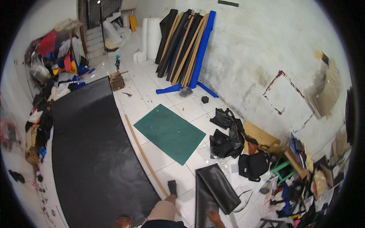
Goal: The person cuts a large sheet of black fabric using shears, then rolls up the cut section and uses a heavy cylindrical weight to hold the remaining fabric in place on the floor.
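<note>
At the lower edge my right hand (215,218) is closed on a smooth black leatherette sheet (219,190), which lies folded over itself on the floor; its fingers are small and blurred. My left hand does not show. To the left, a long black sheet (97,152) is spread over the tiles. A thin wooden pole (143,155) lies along its right side, and my sock-covered foot (172,187) rests by the pole's near end. Between the two black sheets, farther off, a green cutting mat (170,133) lies flat.
Scissors (127,94) and a small brown block (116,81) sit beyond the pole. Fabric rolls (182,49) lean on the right wall. Black bags (254,166), a green stool (283,170) and heaped scraps (292,201) crowd the right; piled cloth (57,53) lines the left.
</note>
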The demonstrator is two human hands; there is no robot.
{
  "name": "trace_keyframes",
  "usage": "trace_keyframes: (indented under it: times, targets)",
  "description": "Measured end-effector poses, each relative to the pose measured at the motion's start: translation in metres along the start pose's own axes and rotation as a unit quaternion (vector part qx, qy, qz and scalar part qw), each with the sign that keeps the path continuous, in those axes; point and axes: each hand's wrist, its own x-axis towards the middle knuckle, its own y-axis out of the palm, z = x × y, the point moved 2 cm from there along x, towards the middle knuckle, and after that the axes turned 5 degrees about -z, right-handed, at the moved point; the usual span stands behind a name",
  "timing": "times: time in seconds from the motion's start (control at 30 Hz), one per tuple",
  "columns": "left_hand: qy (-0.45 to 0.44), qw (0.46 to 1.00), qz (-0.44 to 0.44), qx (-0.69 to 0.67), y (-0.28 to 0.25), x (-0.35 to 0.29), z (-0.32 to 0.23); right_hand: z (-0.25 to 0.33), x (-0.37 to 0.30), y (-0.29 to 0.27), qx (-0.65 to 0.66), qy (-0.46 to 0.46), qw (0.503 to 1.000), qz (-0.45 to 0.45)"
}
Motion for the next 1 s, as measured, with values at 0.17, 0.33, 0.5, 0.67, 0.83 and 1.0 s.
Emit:
trace_keyframes:
  times: [0.17, 0.33, 0.5, 0.67, 0.83, 1.0]
  targets:
    - [-0.043, 0.992, 0.011, 0.119, -0.065, 0.042, -0.041, 0.075, 0.044, -0.013, 0.028, -0.037, 0.998, 0.043]
    - [0.199, 0.958, -0.172, -0.113, -0.212, 0.140, -0.352, -0.022, 0.148, -0.082, 0.196, -0.071, 0.978, -0.019]
    - [0.329, 0.864, -0.291, -0.247, -0.381, 0.048, -0.557, 0.222, 0.229, -0.076, 0.008, 0.000, 0.998, 0.062]
    - [0.260, 0.876, -0.364, -0.179, -0.440, 0.113, -0.589, 0.391, 0.366, -0.132, -0.062, -0.080, 0.993, 0.064]
    - [0.020, 0.938, -0.324, -0.121, -0.404, 0.195, -0.441, 0.544, 0.521, -0.183, -0.169, -0.153, 0.971, 0.078]
    - [-0.107, 0.976, -0.186, -0.032, -0.324, 0.200, -0.429, 0.693, 0.727, -0.313, -0.572, -0.404, 0.713, -0.028]
